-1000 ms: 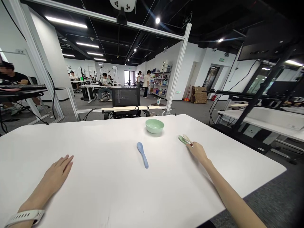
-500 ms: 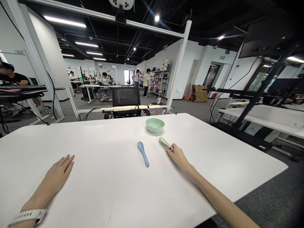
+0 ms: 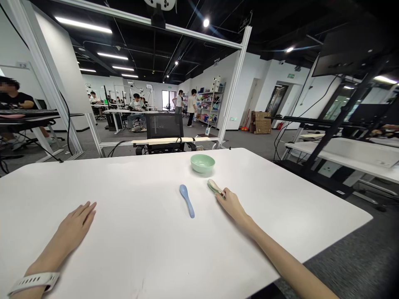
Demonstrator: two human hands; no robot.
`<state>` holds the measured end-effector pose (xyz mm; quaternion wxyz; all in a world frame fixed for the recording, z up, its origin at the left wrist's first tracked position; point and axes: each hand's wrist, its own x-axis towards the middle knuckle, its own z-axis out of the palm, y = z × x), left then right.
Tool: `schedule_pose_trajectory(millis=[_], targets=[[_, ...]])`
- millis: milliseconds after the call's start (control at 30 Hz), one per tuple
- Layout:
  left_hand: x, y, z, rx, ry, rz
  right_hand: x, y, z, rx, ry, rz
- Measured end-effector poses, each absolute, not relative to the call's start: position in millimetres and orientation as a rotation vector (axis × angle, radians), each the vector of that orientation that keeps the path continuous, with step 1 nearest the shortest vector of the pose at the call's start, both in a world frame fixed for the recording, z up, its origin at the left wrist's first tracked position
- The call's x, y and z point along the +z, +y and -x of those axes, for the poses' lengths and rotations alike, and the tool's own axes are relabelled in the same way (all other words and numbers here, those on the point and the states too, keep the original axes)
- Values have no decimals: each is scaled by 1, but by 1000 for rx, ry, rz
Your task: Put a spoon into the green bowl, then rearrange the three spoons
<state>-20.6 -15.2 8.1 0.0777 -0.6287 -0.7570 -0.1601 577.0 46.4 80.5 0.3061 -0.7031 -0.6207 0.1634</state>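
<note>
My right hand [image 3: 232, 203] is closed on two spoons [image 3: 214, 186], one beige and one green, stacked together with their bowls pointing away from me, low over the white table [image 3: 140, 249]. Just beyond the spoons sits a pale green bowl [image 3: 202, 162]. A blue spoon [image 3: 187, 200] lies on the table a little to the left of my right hand. My left hand [image 3: 75, 224] rests flat on the table at the left with its fingers stretched out, holding nothing. A white watch band [image 3: 33, 281] is on my left wrist.
A black chair [image 3: 165, 128] stands behind the table's far edge, inside a white metal frame [image 3: 232, 91]. More tables and black stands are at the right. Several people sit or stand farther back and at the far left.
My right hand has carried the two spoons leftward from the table's right part to a spot just in front of the green bowl. My left hand has stayed still.
</note>
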Motion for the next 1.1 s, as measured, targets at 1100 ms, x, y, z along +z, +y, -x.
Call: schedule_pose_trajectory(millis=[1100], targets=[[16,-18,16,-474,-2299,1895,98,77,-648,307,-1524,1932]])
